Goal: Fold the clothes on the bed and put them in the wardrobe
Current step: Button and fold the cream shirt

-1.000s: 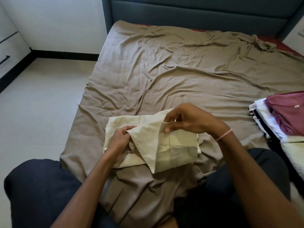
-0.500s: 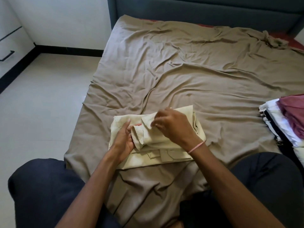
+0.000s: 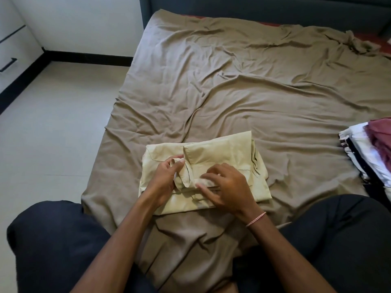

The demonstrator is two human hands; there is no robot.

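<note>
A pale yellow shirt [image 3: 222, 153] lies folded into a rough rectangle on the brown bedsheet [image 3: 243, 85], near the bed's front edge. My left hand [image 3: 165, 178] pinches a bunched fold of the shirt near its left middle. Beside it, my right hand [image 3: 226, 185] lies on the shirt, with its thumb and fingertips pinching the same fold from the right. A pink string bracelet circles the right wrist.
A stack of folded clothes [image 3: 372, 153], maroon on top of white and dark pieces, sits at the bed's right edge. The dark headboard [image 3: 254, 7] runs along the back. White drawers [image 3: 10, 49] stand at far left beyond the tiled floor [image 3: 53, 127]. My dark-trousered knees flank the shirt.
The raised flap of the shirt has been laid down flat. Both hands have dropped onto the shirt and come together on a small fold near its middle.
</note>
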